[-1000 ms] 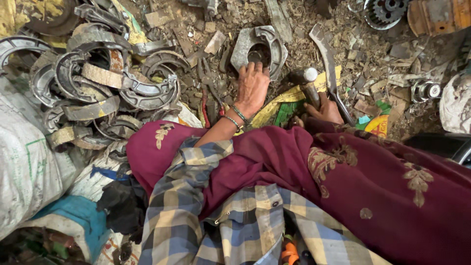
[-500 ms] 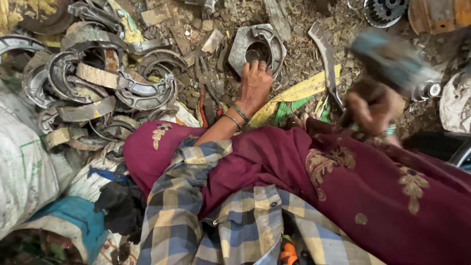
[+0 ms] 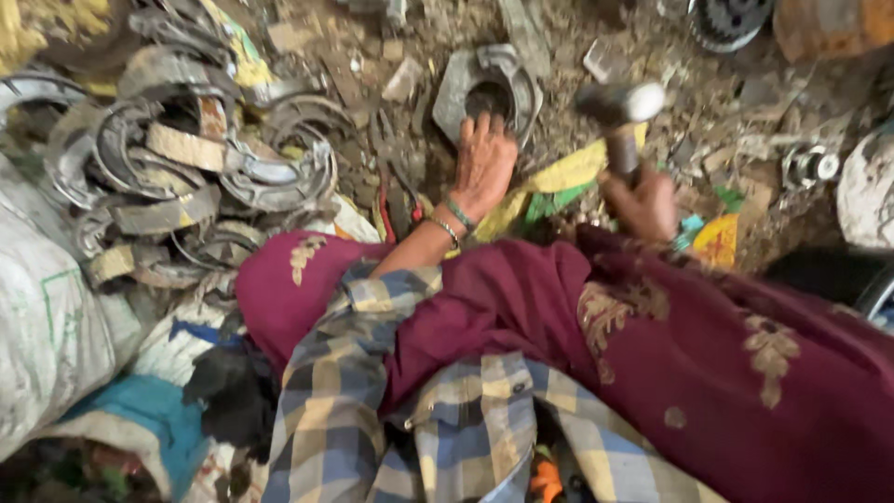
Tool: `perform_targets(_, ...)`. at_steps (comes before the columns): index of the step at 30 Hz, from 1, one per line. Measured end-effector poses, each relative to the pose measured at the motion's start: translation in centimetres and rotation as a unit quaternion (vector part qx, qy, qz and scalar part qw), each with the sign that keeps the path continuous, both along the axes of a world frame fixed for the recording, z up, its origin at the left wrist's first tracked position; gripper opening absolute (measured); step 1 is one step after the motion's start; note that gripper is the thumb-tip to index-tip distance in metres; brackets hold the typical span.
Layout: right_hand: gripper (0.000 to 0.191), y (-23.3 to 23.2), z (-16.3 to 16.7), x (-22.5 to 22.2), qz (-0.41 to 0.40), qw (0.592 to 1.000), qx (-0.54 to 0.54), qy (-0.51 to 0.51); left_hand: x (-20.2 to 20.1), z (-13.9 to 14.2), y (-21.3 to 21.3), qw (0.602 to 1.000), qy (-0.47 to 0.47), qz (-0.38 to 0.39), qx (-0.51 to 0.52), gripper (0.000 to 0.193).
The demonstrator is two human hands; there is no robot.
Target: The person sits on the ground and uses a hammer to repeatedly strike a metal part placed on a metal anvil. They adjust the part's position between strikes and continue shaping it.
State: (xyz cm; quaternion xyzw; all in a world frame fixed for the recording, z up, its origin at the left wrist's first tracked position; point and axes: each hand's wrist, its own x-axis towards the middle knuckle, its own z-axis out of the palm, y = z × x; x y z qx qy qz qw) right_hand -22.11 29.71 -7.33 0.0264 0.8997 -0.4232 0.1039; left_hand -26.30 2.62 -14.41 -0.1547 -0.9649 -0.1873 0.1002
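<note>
On littered ground lies one grey metal casting (image 3: 489,88), under the fingertips of the left hand (image 3: 482,166), which rests flat, fingers together. One hammer (image 3: 619,116) stands nearly upright, head blurred at top, handle gripped in the right hand's (image 3: 643,200) fist. Curved brake shoes (image 3: 186,158), too many to count, pile leftward.

The part (image 3: 489,88) under my left hand (image 3: 484,163) was dull grey metal, rough with dirt. The hammer (image 3: 619,116) in my right hand (image 3: 643,200) had a worn metal head. The curved pieces (image 3: 186,158) at left looked rusty and matt. My garment (image 3: 652,345) was soft maroon cloth.
</note>
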Motion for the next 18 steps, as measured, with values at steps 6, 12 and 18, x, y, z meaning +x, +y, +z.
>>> perform_targets(6, 0.038, 3.2, 8.0, -2.7, 0.114, 0.917, -0.283, 0.258, 0.5, 1.2, -0.9, 1.0, -0.018, -0.026, 0.003, 0.018)
perform_targets(12, 0.045, 0.8, 2.2, -2.2, 0.153, 0.972, -0.127, 0.127, 0.3, 1.1, -0.7, 1.0, -0.009, -0.021, 0.006, 0.015)
perform_targets(18, 0.053, -0.9, -1.7, -0.5, 0.099, 0.987, 0.112, -0.066, 0.2, 0.3, -0.2, 1.0, -0.002, -0.009, -0.003, 0.011)
